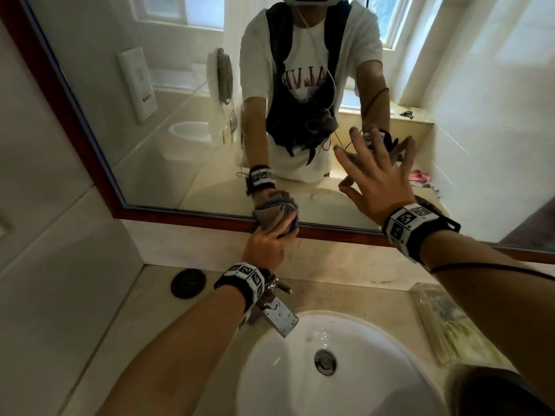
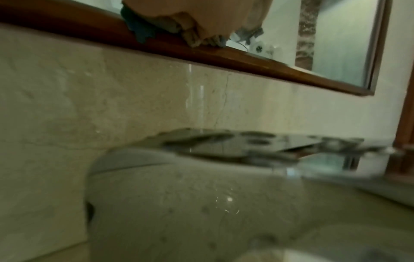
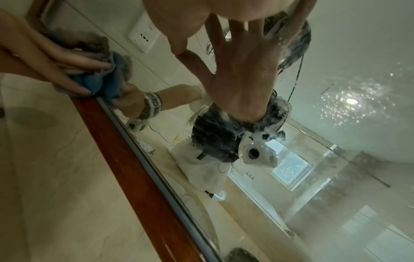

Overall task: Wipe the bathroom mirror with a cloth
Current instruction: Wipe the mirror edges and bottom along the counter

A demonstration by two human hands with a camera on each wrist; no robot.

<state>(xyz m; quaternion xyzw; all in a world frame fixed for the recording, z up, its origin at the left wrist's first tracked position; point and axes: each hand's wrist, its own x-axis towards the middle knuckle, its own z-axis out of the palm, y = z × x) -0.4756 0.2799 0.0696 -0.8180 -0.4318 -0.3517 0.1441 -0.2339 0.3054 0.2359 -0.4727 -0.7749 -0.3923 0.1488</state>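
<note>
The bathroom mirror [image 1: 156, 121] has a red-brown wooden frame [image 1: 186, 216]. My left hand [image 1: 264, 247] grips a bunched grey and blue cloth [image 1: 270, 222] against the mirror's bottom edge, just above the faucet. The left wrist view shows the cloth [image 2: 139, 30] resting on the frame [image 2: 246, 63] under my left hand [image 2: 212, 16]. My right hand [image 1: 375, 178] lies flat on the glass to the right, fingers spread. In the right wrist view my right hand [image 3: 190, 16] meets its own reflection, and the cloth [image 3: 100, 83] sits at the left under my left hand [image 3: 67, 69].
Below the mirror, a beige stone counter [image 1: 156, 319] holds a white sink [image 1: 270, 385] with a chrome faucet [image 1: 276, 313]. A dark round disc [image 1: 188, 283] lies at the counter's back left. A clear plastic packet [image 1: 444, 322] lies at the right. Tiled wall [image 1: 45, 205] closes the left side.
</note>
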